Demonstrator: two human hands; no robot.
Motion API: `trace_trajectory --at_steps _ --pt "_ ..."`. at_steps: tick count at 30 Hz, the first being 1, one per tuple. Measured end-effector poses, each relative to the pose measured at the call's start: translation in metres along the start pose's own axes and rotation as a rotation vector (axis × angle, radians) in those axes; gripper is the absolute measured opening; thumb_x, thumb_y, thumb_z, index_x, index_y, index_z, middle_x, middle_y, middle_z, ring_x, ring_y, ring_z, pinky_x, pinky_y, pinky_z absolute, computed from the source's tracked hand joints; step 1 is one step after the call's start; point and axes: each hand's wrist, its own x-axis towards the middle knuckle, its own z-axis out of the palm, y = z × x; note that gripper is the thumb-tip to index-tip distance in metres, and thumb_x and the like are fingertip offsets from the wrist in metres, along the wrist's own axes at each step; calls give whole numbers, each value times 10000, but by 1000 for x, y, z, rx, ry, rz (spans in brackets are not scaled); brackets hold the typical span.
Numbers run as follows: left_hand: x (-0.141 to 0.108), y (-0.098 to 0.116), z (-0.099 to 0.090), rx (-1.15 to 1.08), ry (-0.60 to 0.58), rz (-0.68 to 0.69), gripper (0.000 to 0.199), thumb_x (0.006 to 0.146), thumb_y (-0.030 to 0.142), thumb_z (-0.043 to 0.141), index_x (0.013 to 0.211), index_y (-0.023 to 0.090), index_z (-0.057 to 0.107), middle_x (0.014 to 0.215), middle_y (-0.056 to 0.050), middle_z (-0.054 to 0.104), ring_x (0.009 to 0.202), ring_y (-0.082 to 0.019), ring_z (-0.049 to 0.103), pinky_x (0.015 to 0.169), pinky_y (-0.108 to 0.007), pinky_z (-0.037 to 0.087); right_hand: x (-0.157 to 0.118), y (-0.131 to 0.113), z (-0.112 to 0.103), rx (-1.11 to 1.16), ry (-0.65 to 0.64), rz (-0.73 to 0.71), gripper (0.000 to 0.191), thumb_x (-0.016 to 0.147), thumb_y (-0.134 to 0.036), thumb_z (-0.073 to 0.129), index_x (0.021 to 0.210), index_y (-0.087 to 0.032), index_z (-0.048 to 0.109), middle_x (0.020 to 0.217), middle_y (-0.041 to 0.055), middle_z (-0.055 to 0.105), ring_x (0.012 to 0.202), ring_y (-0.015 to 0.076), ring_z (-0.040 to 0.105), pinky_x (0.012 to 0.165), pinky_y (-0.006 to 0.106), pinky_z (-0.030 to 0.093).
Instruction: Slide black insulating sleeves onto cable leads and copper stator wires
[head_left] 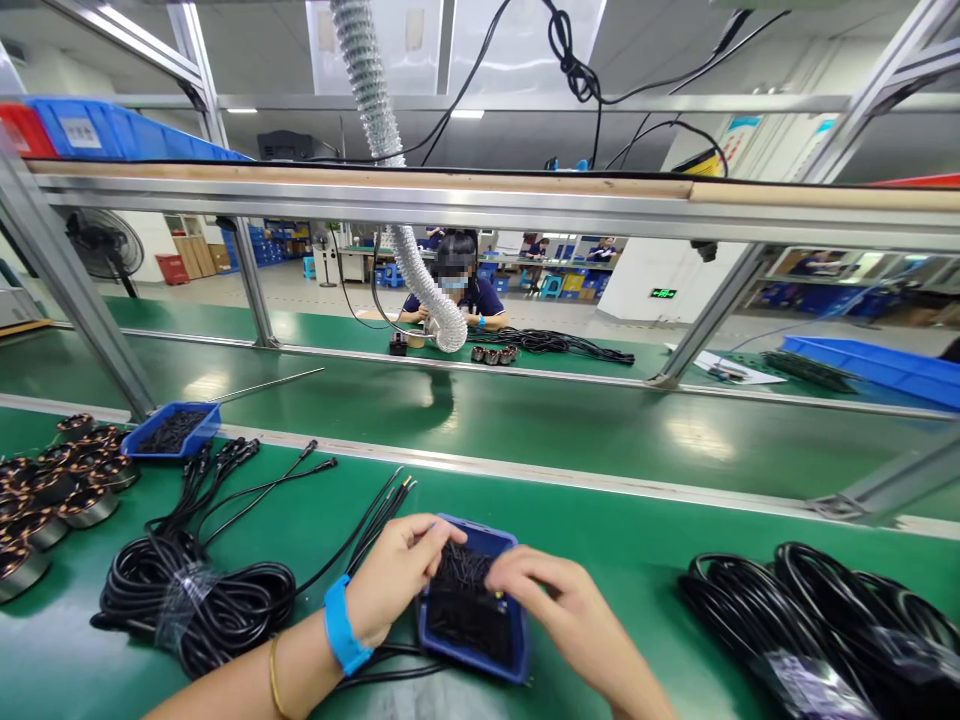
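1. Reaching over a blue bin point(474, 666) on a green bench point(615, 530), two bare hands meet above its load of thin black pieces point(463, 572). The pieces lie loose inside the bin, heaped toward its far half and darker and denser toward the near one.

2. The left hand point(397, 568), a blue band point(345, 625) at its wrist, is at the bin's left side, thumb and forefinger pinched together; whether a piece is caught between them, one cannot tell.

3. The right hand point(561, 605) comes in over the bin's right rim, fingers curled down toward the pieces. Its fingertips are partly hidden, so a grip on anything cannot be confirmed.

4. Slim and probably almost weightless, the pieces look like soft, bendy tubing: hard to break, easy to flatten, apt to tangle or come up several at once. A light fingertip pinch at one free end, or mid-length, would seem to suit them best.

5. The bin itself looks like light, fairly stiff plastic, best steadied by its rim.

6. Left of the bin sit cut wires point(390, 505), a taped cable coil point(259, 600) and, farther off, copper-wound rings point(88, 505) beside a small tray point(204, 432). Well to its right rest more coils point(750, 600). Beyond it, across the bench, sits a person point(489, 298).
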Motion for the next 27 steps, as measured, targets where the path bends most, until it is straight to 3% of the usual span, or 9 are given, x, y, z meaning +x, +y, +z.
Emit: trace_trajectory --at_steps 2,5,7,10,13,16,20,27 --pt "0 -4 0 -51 -19 -94 340 738 454 683 906 164 629 455 132 325 400 -55 219 437 -234 120 9 9 16 -304 134 81 202 904 -320 595 897 -233 777 906 88 769 872 274 676 816 398 498" --pt "-3 -11 1 -183 -124 -285 241 654 312 670 821 207 532 458 128 357 398 -54 229 446 -242 102 17 17 37 -578 33 125 278 833 -183 660 1083 -259 757 965 83 756 927 290 658 829 399 483" --pt "-5 -12 2 -253 -150 -317 227 621 267 650 792 210 511 483 121 371 407 -50 237 455 -245 118 19 17 43 -630 -43 137 332 808 -175 704 1122 -276 740 962 69 747 938 280 645 828 375 472" --pt "-2 -10 2 -246 -30 -160 227 614 252 657 814 179 580 533 96 415 467 -66 312 489 -239 224 20 17 43 -681 -99 145 265 806 -149 718 1033 -278 766 952 41 762 946 269 635 845 370 444" --pt "3 -9 0 -148 178 26 297 650 335 701 868 136 681 718 -3 598 661 -126 489 647 -268 388 22 21 43 -725 -120 146 191 856 -118 667 889 -264 787 886 23 771 917 263 636 848 385 437" --pt "6 -10 -1 -75 220 72 362 690 445 719 874 132 721 853 -54 652 749 -161 520 716 -299 417 19 29 43 -714 -60 123 221 909 -112 593 910 -235 777 919 42 759 914 259 640 839 382 467" --pt "3 -14 2 -80 93 27 377 685 466 754 846 129 705 706 -14 598 633 -135 479 624 -283 400 11 36 41 -595 140 -33 290 935 -80 496 1031 -213 735 970 65 737 910 238 652 804 349 518" --pt "-2 -9 4 -21 -17 -1 234 674 351 715 744 149 620 607 28 508 596 -130 451 577 -263 351 4 23 41 -291 420 -198 123 962 -183 531 1019 -244 621 860 11 679 712 145 649 647 225 535"
